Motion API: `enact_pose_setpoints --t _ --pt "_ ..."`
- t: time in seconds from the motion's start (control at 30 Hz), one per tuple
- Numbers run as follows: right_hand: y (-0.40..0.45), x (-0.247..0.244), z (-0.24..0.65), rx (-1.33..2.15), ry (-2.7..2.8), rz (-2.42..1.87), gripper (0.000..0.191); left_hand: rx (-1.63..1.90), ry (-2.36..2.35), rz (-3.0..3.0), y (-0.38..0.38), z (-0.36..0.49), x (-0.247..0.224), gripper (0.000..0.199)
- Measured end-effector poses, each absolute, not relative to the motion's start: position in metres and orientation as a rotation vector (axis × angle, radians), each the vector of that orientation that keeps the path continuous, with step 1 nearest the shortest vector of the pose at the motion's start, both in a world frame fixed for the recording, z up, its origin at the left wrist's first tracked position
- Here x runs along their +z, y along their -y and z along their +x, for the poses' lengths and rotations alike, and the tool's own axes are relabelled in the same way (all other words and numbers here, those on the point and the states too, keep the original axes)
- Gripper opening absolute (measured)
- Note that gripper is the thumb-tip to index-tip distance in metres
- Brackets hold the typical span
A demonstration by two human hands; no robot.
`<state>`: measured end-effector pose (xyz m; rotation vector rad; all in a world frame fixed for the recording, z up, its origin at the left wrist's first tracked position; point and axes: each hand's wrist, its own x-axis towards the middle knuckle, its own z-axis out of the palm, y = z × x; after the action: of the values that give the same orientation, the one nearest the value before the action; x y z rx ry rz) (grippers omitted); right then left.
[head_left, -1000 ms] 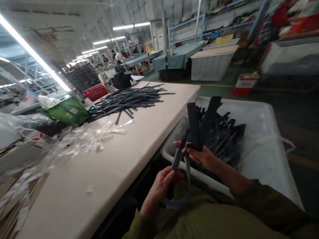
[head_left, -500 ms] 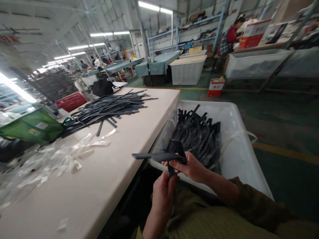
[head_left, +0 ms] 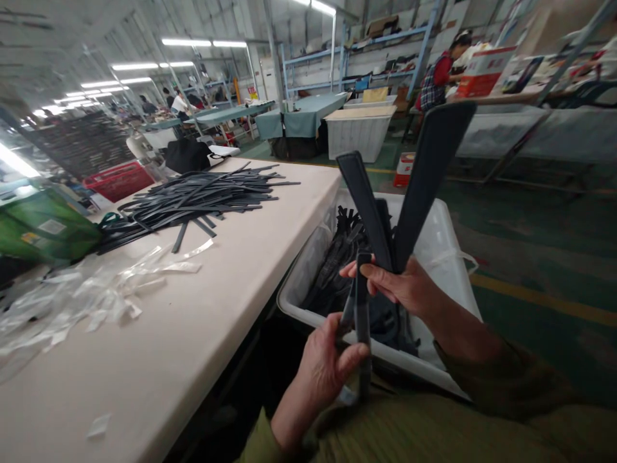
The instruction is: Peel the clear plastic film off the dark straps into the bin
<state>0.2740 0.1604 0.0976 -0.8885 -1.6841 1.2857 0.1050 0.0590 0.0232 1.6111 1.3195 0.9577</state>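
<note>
Centrally: left hand (head_left: 326,368), lower, thumb up, pinching dark strip (head_left: 362,308); right hand (head_left: 402,283), higher, gripping upright black straps (head_left: 427,173).

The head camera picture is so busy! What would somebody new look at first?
Probably the wide black strips poking up from the right hand, in front of a white tub, with the left hand gripping a narrower strip just below. Next, the big heap of dark strips on the pale table, with shiny clear scraps beside it.
</note>
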Motion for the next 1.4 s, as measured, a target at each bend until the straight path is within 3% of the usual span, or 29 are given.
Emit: enact_pose_setpoints --t 0.27,0.7,0.9,1.07,1.23,1.4 --pt "-0.152 0.082 0.255 1.380 1.766 -0.855 0.040 1.126 -1.246 1.495 -0.077 0.108 0.041 0.031" --pt "-0.172 0.096 0.299 1.000 1.722 -1.036 0.043 0.938 -1.416 1.613 -0.064 0.120 0.005 0.023" --pt "-0.224 0.122 0.312 0.507 1.641 -1.122 0.037 1.195 -1.489 1.309 -0.051 0.086 -0.021 0.040" --pt "-0.271 0.123 0.319 0.302 1.603 -1.252 0.033 1.225 -1.599 1.006 -0.016 0.054 -0.067 0.052" --pt "-0.324 0.094 0.311 0.419 1.632 -1.348 0.040 1.277 -1.799 0.791 0.027 0.030 -0.118 0.061" --pt "-0.361 0.025 0.302 0.511 1.650 -1.563 0.040 1.295 -1.899 0.680 0.050 0.016 -0.149 0.067"
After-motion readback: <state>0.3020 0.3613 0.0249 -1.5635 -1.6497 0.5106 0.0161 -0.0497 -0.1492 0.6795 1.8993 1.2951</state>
